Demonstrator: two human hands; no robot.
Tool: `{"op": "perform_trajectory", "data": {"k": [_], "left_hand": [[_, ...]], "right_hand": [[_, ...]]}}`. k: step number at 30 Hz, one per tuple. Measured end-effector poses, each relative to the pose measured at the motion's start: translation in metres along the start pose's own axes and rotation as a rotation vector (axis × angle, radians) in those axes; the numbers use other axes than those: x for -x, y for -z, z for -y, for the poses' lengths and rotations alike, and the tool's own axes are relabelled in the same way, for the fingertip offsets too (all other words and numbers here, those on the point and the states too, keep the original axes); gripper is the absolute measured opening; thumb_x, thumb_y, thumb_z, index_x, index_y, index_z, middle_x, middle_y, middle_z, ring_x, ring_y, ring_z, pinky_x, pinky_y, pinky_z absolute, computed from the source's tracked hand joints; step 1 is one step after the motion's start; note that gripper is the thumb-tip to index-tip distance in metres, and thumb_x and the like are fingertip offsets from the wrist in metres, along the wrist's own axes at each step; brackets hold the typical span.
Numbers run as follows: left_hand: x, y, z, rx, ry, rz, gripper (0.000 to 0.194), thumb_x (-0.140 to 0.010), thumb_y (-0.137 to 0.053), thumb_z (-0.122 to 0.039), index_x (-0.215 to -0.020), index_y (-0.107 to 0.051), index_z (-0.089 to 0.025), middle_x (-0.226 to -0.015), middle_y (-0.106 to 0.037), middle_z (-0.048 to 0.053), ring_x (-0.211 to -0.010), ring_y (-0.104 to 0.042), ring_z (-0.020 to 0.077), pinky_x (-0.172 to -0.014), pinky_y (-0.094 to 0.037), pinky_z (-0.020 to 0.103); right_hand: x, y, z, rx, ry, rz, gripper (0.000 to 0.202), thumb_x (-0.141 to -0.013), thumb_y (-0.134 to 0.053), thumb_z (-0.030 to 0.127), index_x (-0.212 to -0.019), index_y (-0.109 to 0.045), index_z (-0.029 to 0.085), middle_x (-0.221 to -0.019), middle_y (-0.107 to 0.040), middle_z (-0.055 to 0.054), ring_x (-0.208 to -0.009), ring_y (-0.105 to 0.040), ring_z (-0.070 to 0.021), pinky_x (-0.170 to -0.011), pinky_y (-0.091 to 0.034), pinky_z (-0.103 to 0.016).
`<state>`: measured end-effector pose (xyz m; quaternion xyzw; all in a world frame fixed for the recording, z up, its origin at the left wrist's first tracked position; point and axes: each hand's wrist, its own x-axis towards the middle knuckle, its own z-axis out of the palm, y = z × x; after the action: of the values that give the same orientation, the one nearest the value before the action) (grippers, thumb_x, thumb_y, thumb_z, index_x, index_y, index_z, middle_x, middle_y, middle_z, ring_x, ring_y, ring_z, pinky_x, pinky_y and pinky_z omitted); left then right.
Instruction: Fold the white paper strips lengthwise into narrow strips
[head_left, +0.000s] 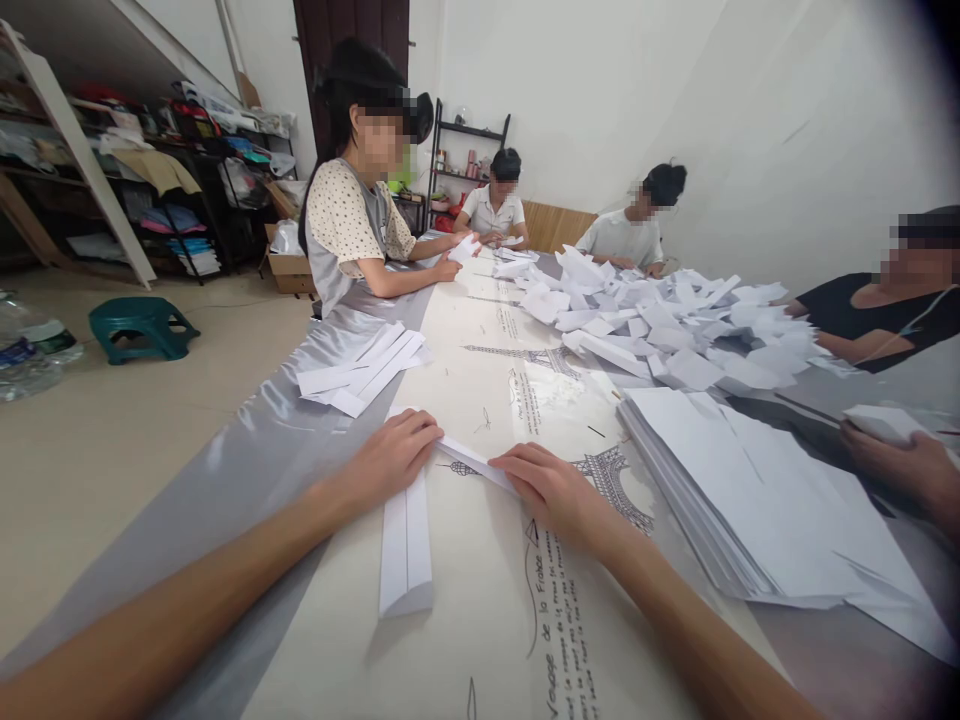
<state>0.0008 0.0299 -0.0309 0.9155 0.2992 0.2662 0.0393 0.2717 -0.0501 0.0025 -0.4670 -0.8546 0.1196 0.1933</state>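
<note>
Holding a narrow folded white paper strip with both hands, at a slant over a cream tablecloth. Gripping the strip's left end with the left hand, fingers together and bent down onto the paper; gripping its right end with the right hand, fingers likewise close together and pressed onto the paper. Cannot make out either thumb. Can see a wider paper band, folded lengthwise, lying nearer than the strip and to its left, running up under the left hand.

Judging by the grip at both ends, probably at the creasing step, sharpening a fold along the strip. Calls next, most likely, for keeping the edges lined up and pressing evenly from one end to the other, without letting the paper twist.

Beyond the strip, to the left, can see a loose pile of folded strips; to its right, a thick stack of flat paper sheets; beyond it and to the right, a large heap of folded paper pieces.

Can read "Voyage de la France" printed sideways on the cloth, nearer than the strip and to its right, with smaller script alongside, too unclear to read in full. Can trace an Eiffel Tower drawing right of the strip. Cannot read the labels on the plastic bottles, well left of the strip.
</note>
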Motion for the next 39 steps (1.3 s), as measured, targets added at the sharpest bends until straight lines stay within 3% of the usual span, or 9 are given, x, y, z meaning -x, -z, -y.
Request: {"op": "perform_trajectory", "data": {"k": [10,15,19,25,29,33,39], "left_hand": [[0.000,0.003,0.000,0.045,0.012,0.008,0.037,-0.097,-0.034,-0.001,-0.109,-0.063,-0.020,-0.110,-0.066,0.007,-0.106,-0.057,0.0231,-0.093,-0.049,0.040],[0.000,0.002,0.000,0.076,0.014,-0.014,0.029,-0.102,-0.037,-0.008,-0.108,-0.063,-0.019,-0.109,-0.068,0.007,-0.107,-0.057,0.0231,-0.094,-0.049,0.040],[-0.001,0.002,0.000,0.069,-0.003,-0.025,0.025,-0.106,-0.041,-0.018,-0.103,-0.066,-0.020,-0.104,-0.069,0.006,-0.102,-0.060,0.0220,-0.093,-0.048,0.039],[-0.001,0.001,0.000,0.040,-0.074,-0.049,0.026,-0.107,-0.046,-0.025,-0.097,-0.070,-0.021,-0.095,-0.070,0.004,-0.093,-0.062,0.0195,-0.090,-0.047,0.037],[0.000,0.001,-0.004,0.042,-0.212,-0.053,0.025,-0.106,-0.047,-0.022,-0.094,-0.069,-0.020,-0.091,-0.069,0.004,-0.090,-0.061,0.0179,-0.088,-0.048,0.034],[-0.001,0.005,-0.010,0.010,-0.348,-0.031,0.027,-0.106,-0.043,-0.014,-0.094,-0.066,-0.021,-0.086,-0.068,0.004,-0.083,-0.059,0.0166,-0.085,-0.049,0.032],[-0.001,0.009,-0.019,-0.018,-0.395,-0.087,0.023,-0.105,-0.043,-0.013,-0.099,-0.062,-0.022,-0.085,-0.067,0.003,-0.082,-0.060,0.0169,-0.083,-0.050,0.032]], "right_hand": [[0.000,0.003,0.006,0.118,-0.060,0.015,0.036,-0.101,-0.039,0.008,-0.122,-0.065,0.022,-0.098,-0.070,-0.006,-0.082,-0.066,-0.0202,-0.066,-0.052,-0.032],[0.001,0.002,0.006,0.152,-0.044,0.009,0.037,-0.101,-0.038,0.009,-0.127,-0.061,0.022,-0.097,-0.069,-0.006,-0.080,-0.065,-0.0201,-0.063,-0.051,-0.031],[0.000,0.003,0.006,0.203,-0.040,0.008,0.031,-0.101,-0.039,0.009,-0.112,-0.066,0.020,-0.091,-0.068,-0.006,-0.079,-0.064,-0.0212,-0.065,-0.051,-0.035],[-0.001,-0.001,0.003,0.193,0.021,-0.032,0.022,-0.101,-0.047,0.014,-0.098,-0.068,0.020,-0.090,-0.067,-0.006,-0.080,-0.064,-0.0213,-0.070,-0.053,-0.037],[-0.001,-0.004,-0.001,0.172,0.043,-0.036,0.027,-0.102,-0.050,0.019,-0.084,-0.069,0.020,-0.090,-0.066,-0.005,-0.078,-0.064,-0.0192,-0.066,-0.052,-0.033],[-0.002,-0.008,-0.002,0.168,0.116,-0.055,0.030,-0.104,-0.047,0.021,-0.085,-0.070,0.020,-0.090,-0.066,-0.006,-0.078,-0.062,-0.0185,-0.066,-0.052,-0.032],[-0.003,-0.009,0.002,0.169,0.226,-0.176,0.032,-0.106,-0.044,0.023,-0.088,-0.070,0.021,-0.088,-0.067,-0.006,-0.079,-0.061,-0.0181,-0.066,-0.051,-0.031]]}}
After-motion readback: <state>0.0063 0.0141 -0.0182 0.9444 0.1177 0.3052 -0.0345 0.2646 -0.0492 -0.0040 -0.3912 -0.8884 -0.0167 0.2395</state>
